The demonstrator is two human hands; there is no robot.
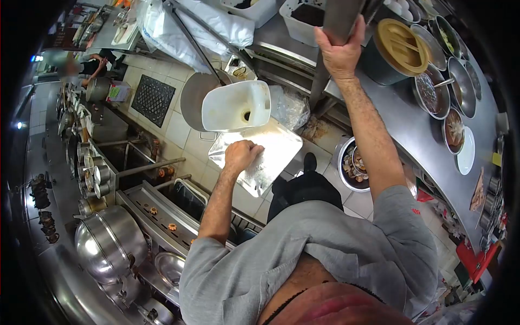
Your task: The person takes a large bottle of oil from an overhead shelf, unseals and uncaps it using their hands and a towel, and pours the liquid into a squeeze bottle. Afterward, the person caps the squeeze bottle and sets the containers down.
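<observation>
My left hand point(242, 156) is closed, its fingers curled, over a shiny rectangular metal tray point(279, 151). Whether it grips anything is hidden under the fingers. Just beyond it, a white plastic container point(216, 111) with a dark hole in its bottom overlaps the tray's far edge. Behind that container stands a large round metal pot point(190, 103). My right hand point(341, 57) is raised at the far right, wrapped around a broad metal upright point(344, 21) beside the steel counter point(392, 114).
A lidded bucket point(401, 49) and several metal bowls point(433, 89) stand on the right counter. A bowl of shellfish-like pieces point(346, 176) sits low beside my right arm. At left are a stove point(162, 211) and a big pot point(111, 244). Another person point(92, 67) is at the far left.
</observation>
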